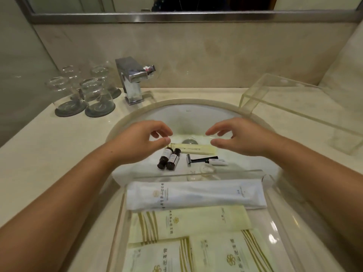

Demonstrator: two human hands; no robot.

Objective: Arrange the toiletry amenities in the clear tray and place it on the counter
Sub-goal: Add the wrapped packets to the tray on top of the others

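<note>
A clear tray rests across the near side of the sink, holding a long white packet and several cream packets with gold stripes. In the white sink basin lie two small dark bottles, a cream sachet, a black razor, a small white tube and round clear-wrapped items. My left hand hovers just above the bottles, fingers curled and apart, holding nothing. My right hand hovers over the sachet's right end, open as well.
A chrome faucet stands behind the sink. Several upturned glasses on dark coasters sit on the beige counter at the left. A clear acrylic stand occupies the counter at the right. A mirror edge runs along the top.
</note>
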